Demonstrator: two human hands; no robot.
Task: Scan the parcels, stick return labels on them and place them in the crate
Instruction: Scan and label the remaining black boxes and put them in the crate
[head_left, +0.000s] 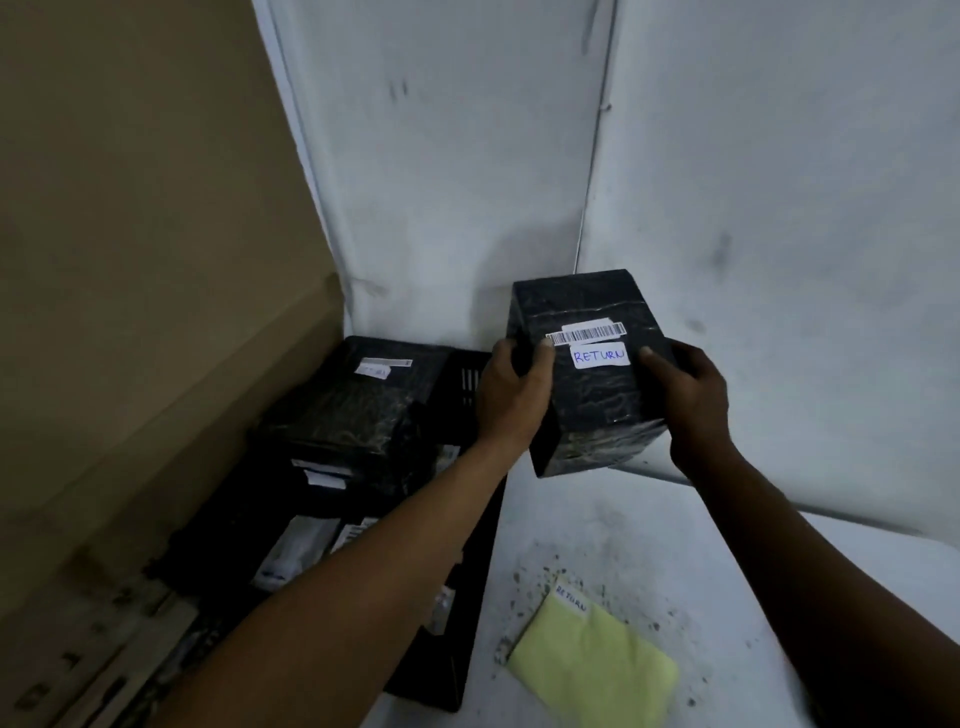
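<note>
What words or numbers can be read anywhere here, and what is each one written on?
"RETURN": blue handwriting on the white label stuck to the black parcel held in both hands.
"RETURN": small handwriting on the top corner of the yellow sheet on the floor.
Barcode strip above the held parcel's label: bars only, no digits readable.
Labels on the parcels in the crate: too blurred to read.

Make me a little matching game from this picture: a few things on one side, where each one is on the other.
Things:
1. black wrapped parcel with RETURN label
2. pale yellow sheet marked RETURN
3. black plastic crate
4. brown cardboard sheet

Places:
A. far left, upright
B. held in both hands
C. flat on the white surface
D. holding other parcels

Pairs: 1-B, 2-C, 3-D, 4-A
</note>
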